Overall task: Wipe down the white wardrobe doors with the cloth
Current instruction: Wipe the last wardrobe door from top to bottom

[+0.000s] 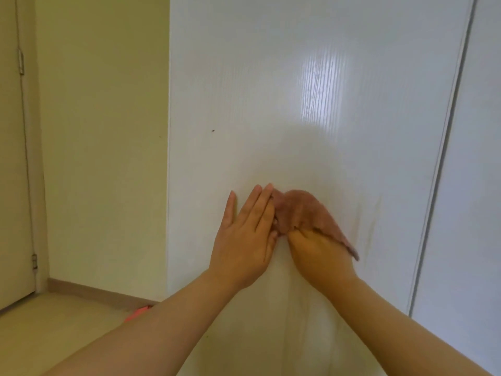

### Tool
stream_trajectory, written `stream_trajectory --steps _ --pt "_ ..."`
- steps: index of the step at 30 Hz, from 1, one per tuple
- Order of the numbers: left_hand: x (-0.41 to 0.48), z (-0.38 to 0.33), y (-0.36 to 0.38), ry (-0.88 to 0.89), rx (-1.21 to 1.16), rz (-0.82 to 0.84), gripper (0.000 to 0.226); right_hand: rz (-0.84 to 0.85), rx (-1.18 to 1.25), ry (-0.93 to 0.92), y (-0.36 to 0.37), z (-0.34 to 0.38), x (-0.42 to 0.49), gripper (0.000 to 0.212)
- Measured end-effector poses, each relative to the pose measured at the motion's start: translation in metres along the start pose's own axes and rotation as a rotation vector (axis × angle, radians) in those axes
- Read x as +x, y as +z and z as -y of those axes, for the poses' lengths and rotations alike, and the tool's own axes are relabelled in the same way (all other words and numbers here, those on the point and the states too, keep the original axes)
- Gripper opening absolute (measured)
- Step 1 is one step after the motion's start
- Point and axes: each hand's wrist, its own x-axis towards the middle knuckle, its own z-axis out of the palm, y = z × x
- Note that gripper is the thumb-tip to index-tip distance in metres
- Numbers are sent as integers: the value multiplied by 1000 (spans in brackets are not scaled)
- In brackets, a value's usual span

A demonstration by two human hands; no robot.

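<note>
A glossy white wardrobe door (pixel 311 104) fills the middle of the view. A small pinkish-brown cloth (pixel 301 210) lies against it at about waist height. My right hand (pixel 320 251) holds the cloth against the door, its fingers hidden under the fabric. My left hand (pixel 246 232) lies flat on the door just left of the cloth, fingers straight and pointing up, the fingertips touching the cloth's left edge. A second white door (pixel 471 185) stands to the right, past a vertical gap.
A yellowish wall (pixel 103 131) runs left of the wardrobe's edge, with a room door and its hinges (pixel 16 158) at the far left. A baseboard (pixel 89 289) meets the pale floor. Something orange-red (pixel 137 313) peeks out on the floor behind my left forearm. A small dark speck (pixel 213 130) marks the wardrobe door.
</note>
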Motion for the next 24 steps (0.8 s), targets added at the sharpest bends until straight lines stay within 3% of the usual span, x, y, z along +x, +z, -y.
stream_trajectory --steps 3,5,8,11,13,16,21,24 --pt "1 -2 4 -2 36 20 59 -37 -4 -236 -21 -19 1 35" --pt "5 -5 5 -20 44 31 61 -402 -35 -200 -37 -39 29 36" --pt "7 -8 7 -38 38 2 57 -550 -81 -32 -41 -31 46 36" --pt "4 -7 9 -56 2 -55 52 -333 10 -22 -4 -19 15 40" --pt "0 -5 9 -28 1 -79 48 -238 30 -115 18 -19 -17 35" --pt "-5 -4 10 0 12 -97 46 -383 -13 -260 17 -34 -17 36" --pt "18 -21 8 -64 -20 -147 50 -546 -56 -47 -27 -38 30 40" --pt "21 -27 9 -35 -43 -147 53 -469 -6 -16 11 -31 -13 41"
